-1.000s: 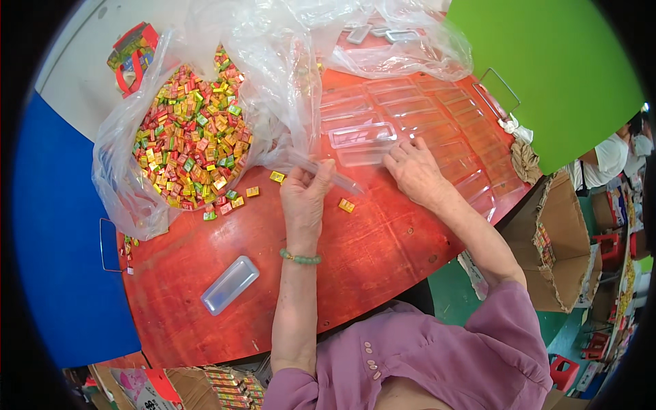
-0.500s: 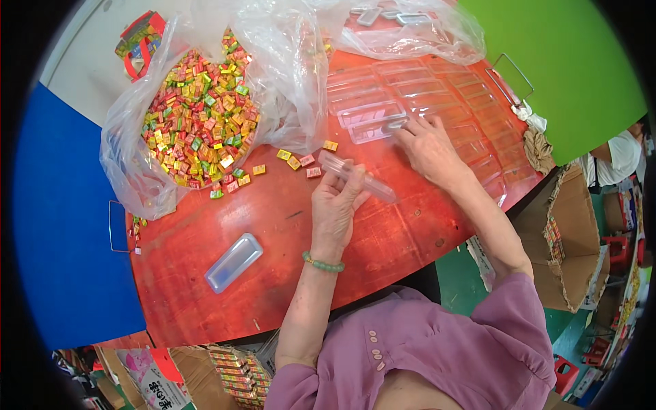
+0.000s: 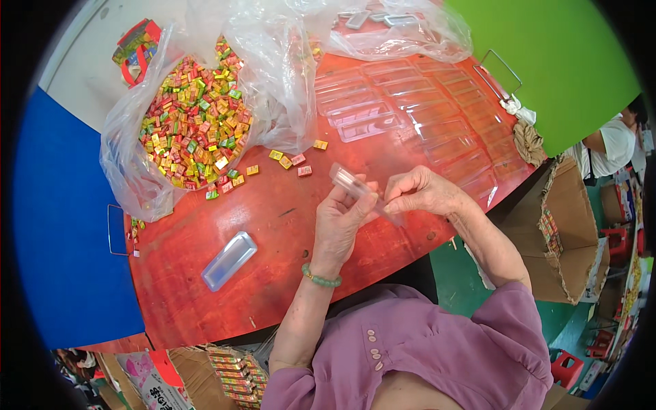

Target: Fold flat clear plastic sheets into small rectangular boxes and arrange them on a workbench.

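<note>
My left hand (image 3: 339, 222), with a green bead bracelet at the wrist, holds a narrow clear plastic tray (image 3: 350, 180) slantwise over the red table. At the tray's near right end, the thumb and fingers of my right hand (image 3: 420, 193) pinch together on its edge. Whether one tray or a nested pair is held, I cannot tell. On the table to the left lies a single clear tray (image 3: 229, 262). Rows of similar clear trays (image 3: 369, 126) cover the table's far right part. Small wrapped sweets (image 3: 304, 171) lie loose beyond my left hand.
A big clear plastic bag stands open at the far left, heaped with colourful wrapped sweets (image 3: 195, 130). Another clear bag (image 3: 410, 41) with trays lies at the back. Blue (image 3: 65, 225) and green (image 3: 547, 61) surfaces flank the red table (image 3: 287, 287). Cardboard boxes (image 3: 570, 225) stand at right.
My right hand has come back from the far rows of trays to the tray in my left hand and now pinches its end. The view has shifted slightly.
</note>
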Motion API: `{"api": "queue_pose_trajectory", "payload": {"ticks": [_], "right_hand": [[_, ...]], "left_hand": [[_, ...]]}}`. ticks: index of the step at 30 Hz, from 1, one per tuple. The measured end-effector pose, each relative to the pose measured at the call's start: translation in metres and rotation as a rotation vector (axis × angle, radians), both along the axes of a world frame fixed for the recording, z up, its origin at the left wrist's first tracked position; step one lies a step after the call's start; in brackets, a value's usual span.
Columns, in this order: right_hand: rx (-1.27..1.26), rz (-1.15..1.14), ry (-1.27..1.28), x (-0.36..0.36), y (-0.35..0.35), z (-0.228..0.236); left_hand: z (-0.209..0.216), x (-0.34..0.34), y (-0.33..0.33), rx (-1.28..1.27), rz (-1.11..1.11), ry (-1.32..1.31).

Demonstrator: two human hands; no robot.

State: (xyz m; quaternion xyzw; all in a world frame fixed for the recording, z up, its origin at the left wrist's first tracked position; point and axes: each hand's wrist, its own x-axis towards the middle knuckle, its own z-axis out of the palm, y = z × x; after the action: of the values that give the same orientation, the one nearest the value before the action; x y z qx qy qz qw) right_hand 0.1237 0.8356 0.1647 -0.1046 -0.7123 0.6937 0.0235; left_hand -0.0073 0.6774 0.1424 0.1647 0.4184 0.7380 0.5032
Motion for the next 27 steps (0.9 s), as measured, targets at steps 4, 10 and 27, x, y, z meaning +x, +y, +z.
{"api": "queue_pose_trajectory", "payload": {"ticks": [4, 10, 27], "right_hand": [[-0.086, 0.019, -0.074, 0.007, -0.015, 0.001], [0.764, -0.014, 0.02, 0.01, -0.05, 0.023], [1.802, -0.085, -0.013, -0.026, 0.037, -0.018]], "left_hand": [[-0.007, 0.005, -0.011, -0.006, -0.019, 0.051], [-0.017, 0.02, -0.019, 0.046, 0.064, 0.24], [-0.022, 0.007, -0.028, 0.008, 0.042, -0.119]]}}
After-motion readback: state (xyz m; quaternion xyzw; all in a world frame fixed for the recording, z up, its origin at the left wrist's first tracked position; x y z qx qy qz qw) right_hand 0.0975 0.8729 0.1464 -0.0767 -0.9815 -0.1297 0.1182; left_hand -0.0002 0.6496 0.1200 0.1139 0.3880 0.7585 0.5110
